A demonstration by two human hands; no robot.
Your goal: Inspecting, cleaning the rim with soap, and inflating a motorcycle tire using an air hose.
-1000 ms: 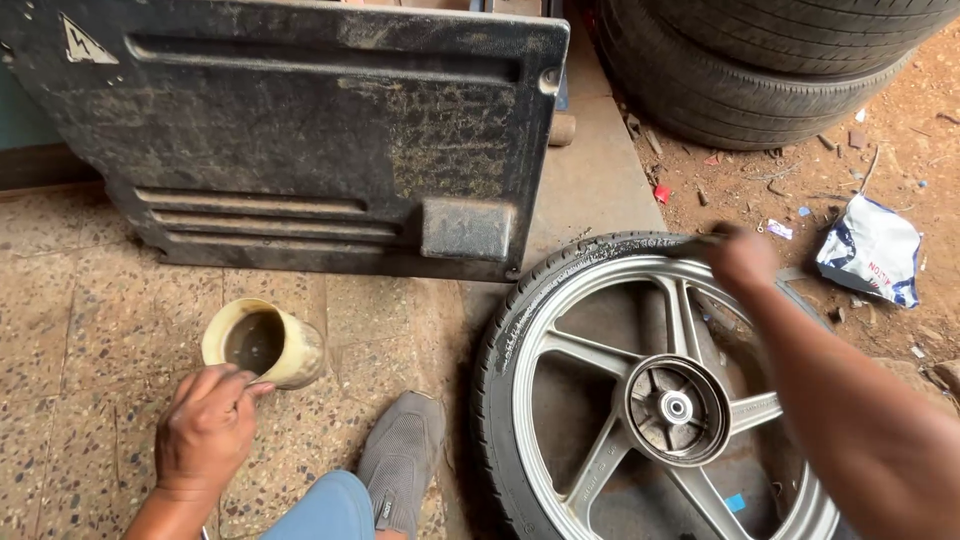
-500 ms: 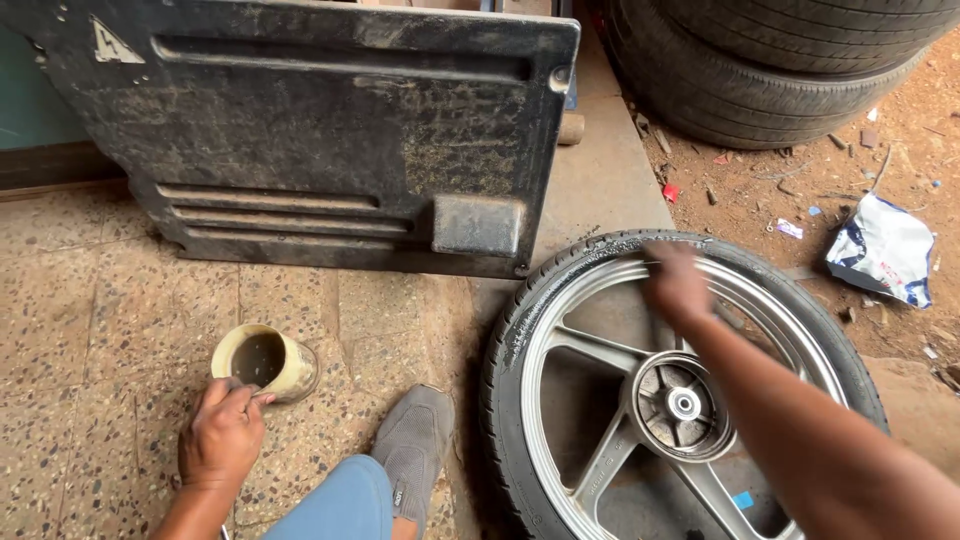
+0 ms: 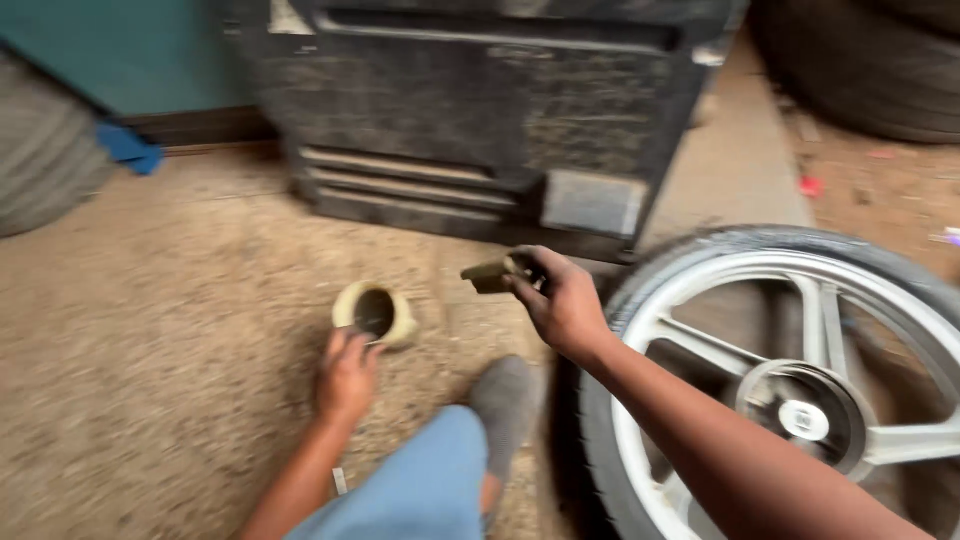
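right hand [image 3: 565, 300] has left the wheel [image 3: 800, 400], now pinching a brush [image 3: 492, 275]. left hand [image 3: 347, 375] still touches the cup [image 3: 375, 313], fingers loose. gritty floor [image 3: 180, 330]; black panel [image 3: 480, 110] at 12 o'clock.

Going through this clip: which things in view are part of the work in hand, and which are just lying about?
In hand:
- left hand at the small cream tub
- right hand holding a small tan piece, too blurred to identify
- motorcycle wheel lying flat by the right arm

Lying about:
- black plastic panel leaning behind
- stacked tyres
- blue scrap
- red scrap
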